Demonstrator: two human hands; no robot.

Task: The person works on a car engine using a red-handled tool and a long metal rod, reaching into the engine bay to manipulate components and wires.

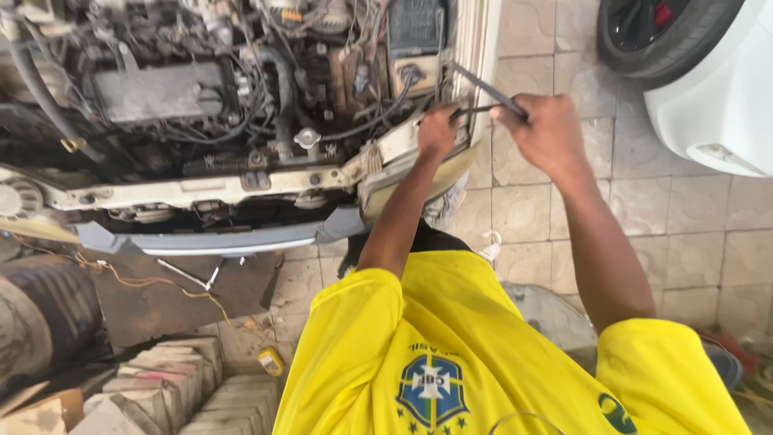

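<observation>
I lean over the open engine bay (201, 89) of a white car with its front panel removed. My left hand (437, 131) grips the corner of the car's front by the headlight (394, 165), fingers closed on the end of a thin dark tool. My right hand (543, 129) is closed around a dark, long-handled tool (483, 90) that angles up toward the car's fender edge. The two hands are close together, joined by the tool. My yellow shirt fills the lower frame.
A grey bumper strip (217, 240) hangs below the engine. A wrench (189, 275) lies on the dark mat, stacked paving blocks (161, 387) sit lower left, and a small yellow container (270, 360) is beside them. A second white car (708, 80) stands at upper right on tiled floor.
</observation>
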